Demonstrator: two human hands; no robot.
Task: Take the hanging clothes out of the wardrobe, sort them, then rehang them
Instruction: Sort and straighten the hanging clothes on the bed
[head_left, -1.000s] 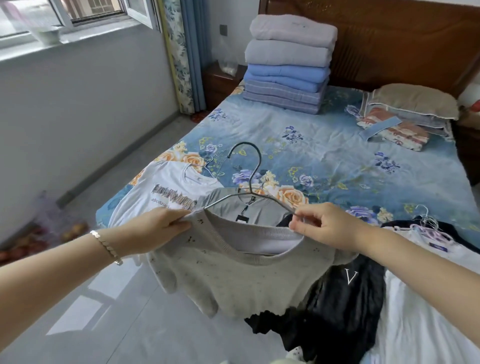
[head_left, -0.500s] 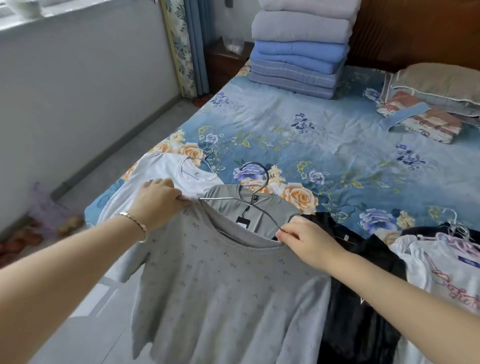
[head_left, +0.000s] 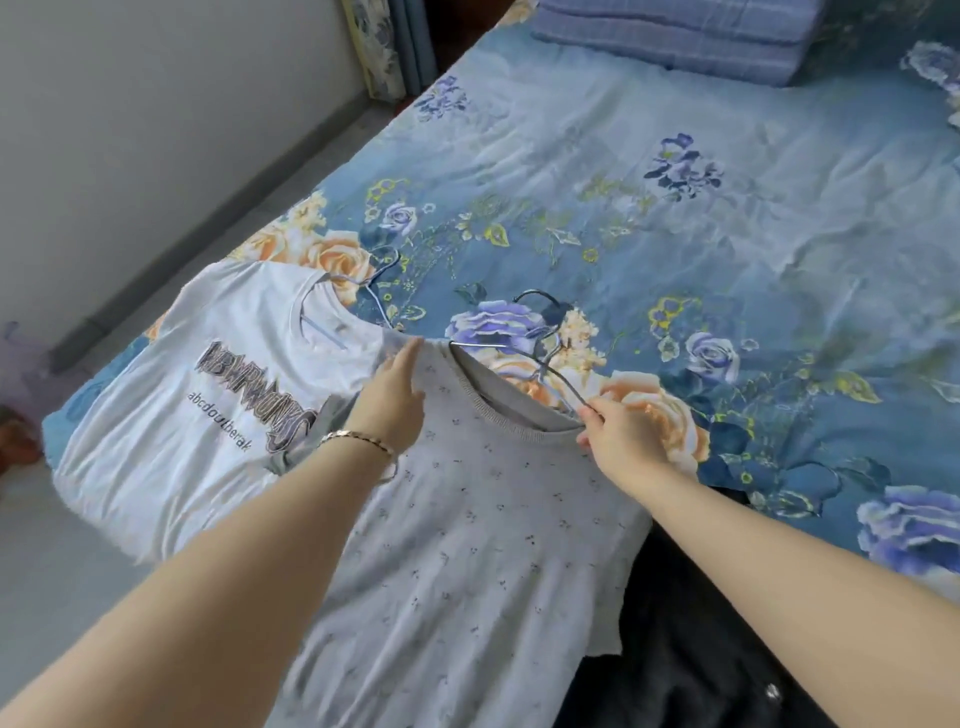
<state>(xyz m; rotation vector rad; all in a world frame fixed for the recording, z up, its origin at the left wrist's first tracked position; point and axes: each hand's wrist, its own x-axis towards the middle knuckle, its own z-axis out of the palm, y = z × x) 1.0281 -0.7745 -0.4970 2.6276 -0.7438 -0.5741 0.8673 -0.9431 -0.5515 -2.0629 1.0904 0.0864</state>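
The grey speckled top (head_left: 467, 545) lies flat on the bed (head_left: 675, 208) at the centre of the frame, its wire hanger (head_left: 540, 353) poking out of the neckline. The left hand (head_left: 395, 395) rests on the shoulder nearer the white T-shirt (head_left: 208, 389), fingers (head_left: 408, 358) straight and together, pressing the cloth. The right hand (head_left: 623, 436) pinches the hanger's arm at the collar. Done well, I'd say: seat both shoulders squarely on the wire, hook pointing up-frame, clear of the black garment (head_left: 701, 649) at lower right.

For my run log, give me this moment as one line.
garment: grey speckled top on bed | left hand: rests on shoulder | right hand: pinches wire hanger | beside: white printed T-shirt
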